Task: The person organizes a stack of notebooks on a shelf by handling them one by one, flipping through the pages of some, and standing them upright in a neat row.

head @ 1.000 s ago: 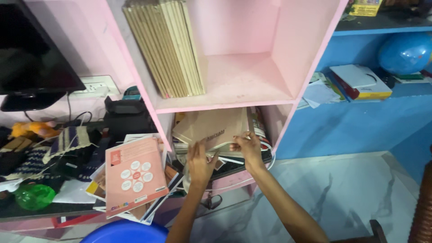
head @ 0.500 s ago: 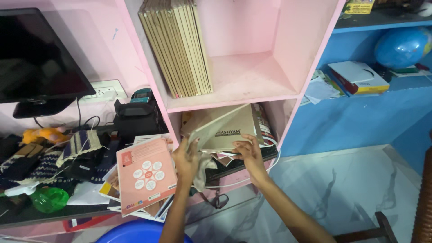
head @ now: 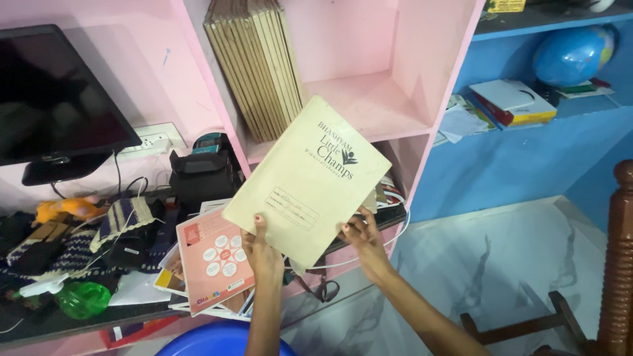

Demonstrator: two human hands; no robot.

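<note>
Head view: a cream notebook [head: 306, 181] is held up in front of the pink shelf unit [head: 359, 109], tilted so its long axis runs from lower left to upper right, front cover toward the camera. The left hand [head: 260, 250] is clamped on the book's lower left edge, thumb on the cover. The right hand [head: 364, 238] sits at the lower right edge, fingers curled at or behind it; whether it truly grips cannot be told. Both hands lie below the book, the left one closer to its corner.

Behind the book's upper end, a row of tan books [head: 257, 66] stands leaning at the left side of the upper shelf compartment; the rest of that compartment, to their right, is open room. The lower compartment, just behind the hands, is crowded with loose books and a white cable [head: 389, 234]. Left of the left hand, an orange booklet [head: 217, 257] lies on a pile at the edge of the cluttered dark surface [head: 39, 320].
</note>
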